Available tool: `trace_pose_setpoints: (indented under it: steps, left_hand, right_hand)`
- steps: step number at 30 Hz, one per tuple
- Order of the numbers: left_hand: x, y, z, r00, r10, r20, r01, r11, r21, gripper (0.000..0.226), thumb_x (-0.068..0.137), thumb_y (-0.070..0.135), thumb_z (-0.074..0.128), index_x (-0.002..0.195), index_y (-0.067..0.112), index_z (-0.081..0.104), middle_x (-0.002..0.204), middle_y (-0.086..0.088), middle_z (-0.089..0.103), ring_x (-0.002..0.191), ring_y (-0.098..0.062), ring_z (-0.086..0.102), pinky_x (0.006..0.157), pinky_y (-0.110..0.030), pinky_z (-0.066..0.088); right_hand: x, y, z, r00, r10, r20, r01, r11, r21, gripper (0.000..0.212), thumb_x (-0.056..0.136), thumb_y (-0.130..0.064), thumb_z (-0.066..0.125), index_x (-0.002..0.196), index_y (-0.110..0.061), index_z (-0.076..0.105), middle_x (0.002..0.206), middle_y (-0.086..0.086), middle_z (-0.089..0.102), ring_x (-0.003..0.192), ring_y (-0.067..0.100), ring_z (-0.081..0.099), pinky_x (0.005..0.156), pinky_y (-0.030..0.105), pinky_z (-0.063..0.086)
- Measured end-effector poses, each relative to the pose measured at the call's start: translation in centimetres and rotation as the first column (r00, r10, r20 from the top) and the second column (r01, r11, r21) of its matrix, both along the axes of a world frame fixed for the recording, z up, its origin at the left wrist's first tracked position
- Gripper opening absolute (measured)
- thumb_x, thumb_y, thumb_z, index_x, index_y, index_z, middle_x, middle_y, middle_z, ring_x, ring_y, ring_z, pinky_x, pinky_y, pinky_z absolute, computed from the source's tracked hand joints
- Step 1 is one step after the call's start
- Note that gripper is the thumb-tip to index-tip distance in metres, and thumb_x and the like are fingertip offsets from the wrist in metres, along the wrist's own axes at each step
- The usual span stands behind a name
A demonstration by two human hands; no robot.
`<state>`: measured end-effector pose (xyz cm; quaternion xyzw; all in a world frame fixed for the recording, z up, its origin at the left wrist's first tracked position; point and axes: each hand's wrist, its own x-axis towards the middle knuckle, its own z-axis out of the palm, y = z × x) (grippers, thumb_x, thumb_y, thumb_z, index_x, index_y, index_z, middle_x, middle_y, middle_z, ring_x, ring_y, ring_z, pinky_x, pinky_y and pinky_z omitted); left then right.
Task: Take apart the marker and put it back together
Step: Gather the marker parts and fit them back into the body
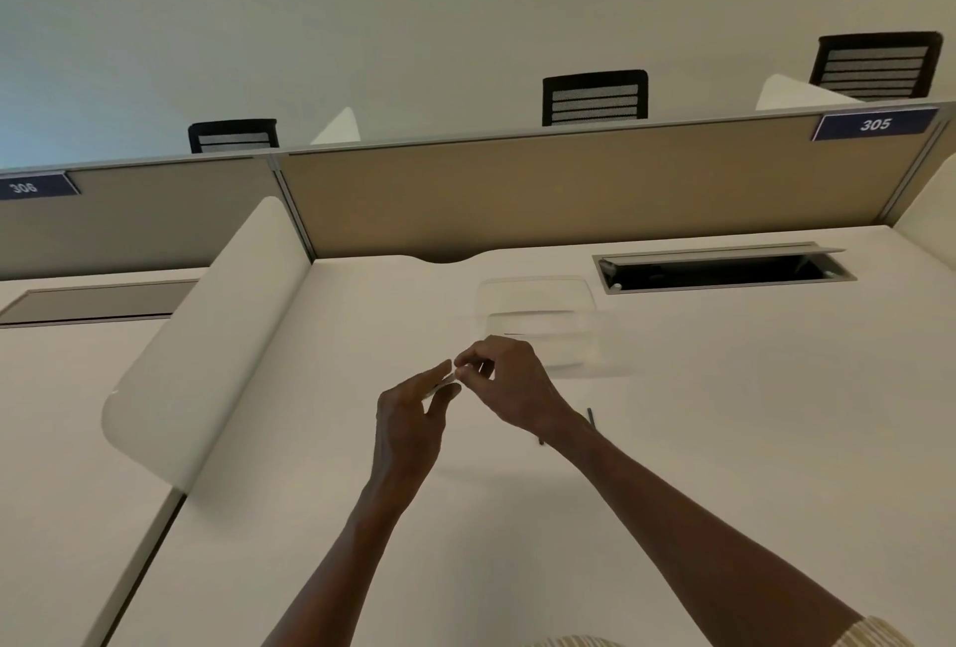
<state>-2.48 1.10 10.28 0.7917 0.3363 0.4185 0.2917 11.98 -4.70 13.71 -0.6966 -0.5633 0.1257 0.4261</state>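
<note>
at centre frame, above the bench (672, 439), the left hand (408, 419) and right hand (509, 382) meet around a pale marker (449, 380), each grip pinching one end. its long axis runs lower left to upper right, straight between the two grips. a dark thin part (591, 420) lies on the bench just right of the right wrist, nearer that hand.

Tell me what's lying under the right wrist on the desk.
A thin dark stick pokes out beside the right hand's wrist; the rest is covered, so what it is stays unclear.
</note>
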Motion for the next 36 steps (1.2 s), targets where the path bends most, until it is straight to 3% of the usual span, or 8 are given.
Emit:
trace_pose_setpoints:
  steps: [7, 10, 14, 17, 19, 24, 28, 36]
  left_hand:
    - [0.1, -0.2, -0.6, 0.999, 0.018, 0.041, -0.021, 0.998, 0.063, 0.027, 0.086, 0.009, 0.073, 0.111, 0.020, 0.075, 0.101, 0.017, 0.072, 0.088, 0.008, 0.068, 0.070, -0.027, 0.057]
    - [0.3, -0.2, -0.7, 0.996, 0.023, 0.089, -0.024, 1.000, 0.011, 0.025, 0.087, 0.009, 0.072, 0.110, 0.019, 0.075, 0.097, 0.021, 0.071, 0.082, 0.002, 0.070, 0.067, -0.033, 0.058]
    - [0.5, -0.2, -1.1, 0.988, 0.050, 0.143, -0.034, 0.993, -0.110, 0.026, 0.086, 0.006, 0.073, 0.107, 0.020, 0.076, 0.088, 0.030, 0.071, 0.073, 0.009, 0.066, 0.062, -0.023, 0.055]
    - [0.8, 0.0, -1.3, 0.980, 0.099, 0.175, -0.057, 0.971, -0.231, 0.024, 0.086, 0.010, 0.074, 0.099, 0.030, 0.076, 0.059, 0.019, 0.065, 0.052, -0.002, 0.053, 0.053, -0.029, 0.050]
    - [1.1, 0.1, -1.2, 0.973, 0.132, 0.192, -0.072, 0.953, -0.293, 0.024, 0.086, 0.012, 0.074, 0.093, 0.036, 0.073, 0.060, 0.011, 0.064, 0.053, -0.011, 0.048, 0.051, -0.041, 0.053]
    - [1.9, 0.0, -0.9, 0.959, 0.123, 0.256, -0.029, 0.938, -0.344, 0.029, 0.085, 0.009, 0.075, 0.088, 0.037, 0.076, 0.072, 0.016, 0.072, 0.066, -0.011, 0.058, 0.068, -0.031, 0.053]
    - [2.3, 0.0, -0.6, 0.951, 0.087, 0.298, 0.023, 0.938, -0.347, 0.045, 0.086, 0.007, 0.074, 0.082, 0.052, 0.074, 0.068, 0.001, 0.057, 0.064, -0.017, 0.048, 0.060, -0.010, 0.043]
    - [3.0, -0.3, -0.1, 0.946, 0.087, 0.313, 0.050, 0.913, -0.405, 0.032, 0.085, 0.003, 0.073, 0.092, 0.035, 0.076, 0.069, -0.001, 0.062, 0.067, -0.018, 0.051, 0.060, -0.009, 0.045]
  right_hand:
    - [-0.3, 0.0, 0.4, 0.999, 0.019, -0.031, -0.019, 1.000, 0.013, 0.012, 0.087, -0.019, 0.068, 0.096, -0.015, 0.075, 0.088, -0.001, 0.071, 0.078, 0.012, 0.063, 0.076, 0.030, 0.052]
    - [0.0, 0.2, 0.6, 0.996, 0.055, -0.068, -0.054, 0.998, 0.017, 0.021, 0.086, -0.023, 0.071, 0.105, -0.015, 0.073, 0.091, -0.003, 0.071, 0.078, 0.011, 0.064, 0.076, 0.023, 0.051]
    - [1.1, 0.0, -0.1, 0.974, 0.064, -0.216, -0.069, 0.998, -0.016, 0.036, 0.082, -0.040, 0.074, 0.112, -0.021, 0.069, 0.088, -0.009, 0.071, 0.076, 0.005, 0.064, 0.067, 0.008, 0.046]
    - [2.4, -0.2, -1.3, 0.964, -0.033, -0.266, 0.030, 0.999, -0.015, 0.020, 0.087, -0.032, 0.069, 0.100, -0.018, 0.073, 0.084, -0.011, 0.071, 0.072, 0.000, 0.062, 0.065, 0.008, 0.045]
    - [3.7, -0.6, -2.2, 0.952, -0.122, -0.280, 0.115, 0.993, -0.041, 0.011, 0.088, -0.018, 0.065, 0.091, -0.014, 0.074, 0.077, -0.008, 0.072, 0.067, 0.002, 0.063, 0.067, 0.015, 0.049]
    - [7.3, -2.1, -4.8, 0.931, -0.343, -0.127, 0.310, 0.924, -0.225, 0.012, 0.082, -0.017, 0.067, 0.073, -0.012, 0.072, 0.066, -0.004, 0.072, 0.067, 0.009, 0.066, 0.067, 0.025, 0.053]
    - [8.9, -3.2, -6.8, 0.880, -0.475, -0.005, 0.443, 0.824, -0.353, 0.025, 0.078, -0.031, 0.073, 0.065, -0.013, 0.061, 0.065, -0.003, 0.067, 0.069, 0.019, 0.065, 0.063, 0.030, 0.051]
    - [10.4, -4.8, -9.6, 0.843, -0.475, 0.253, 0.531, 0.659, -0.532, 0.045, 0.085, -0.035, 0.069, 0.114, -0.004, 0.053, 0.112, 0.013, 0.059, 0.107, 0.031, 0.059, 0.085, 0.035, 0.048]
